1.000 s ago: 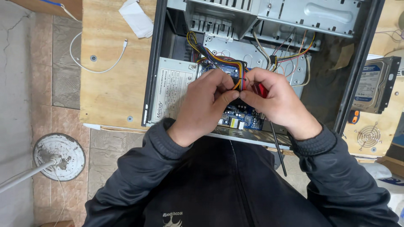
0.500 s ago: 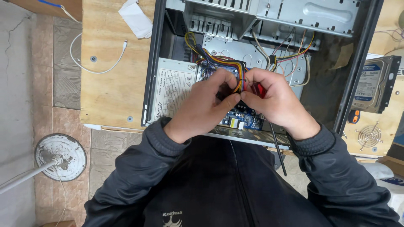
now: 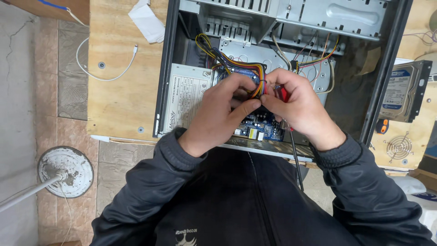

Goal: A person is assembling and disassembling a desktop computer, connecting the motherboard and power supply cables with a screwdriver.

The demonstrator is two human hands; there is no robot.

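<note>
An open computer case [image 3: 391, 68] lies on a wooden table. My left hand [image 3: 223, 111] and my right hand [image 3: 300, 107] meet over its middle, above a blue circuit board [image 3: 259, 127]. Both hands pinch a bundle of yellow, red, orange and black wires [image 3: 257, 79] that runs up toward the metal drive bay. A red-handled tool [image 3: 283, 93] is tucked in my right hand, its dark shaft [image 3: 296, 157] pointing down toward me. A grey power supply box [image 3: 186, 98] sits just left of my left hand.
A hard drive [image 3: 403, 91] and a small fan [image 3: 398, 146] lie on the table right of the case. A white cable [image 3: 104, 64] and crumpled paper [image 3: 148, 20] lie to the left. A round metal stand base [image 3: 66, 171] sits on the tiled floor.
Both hands stay on the wire bundle; the fingers have shifted slightly, and the view has barely moved.
</note>
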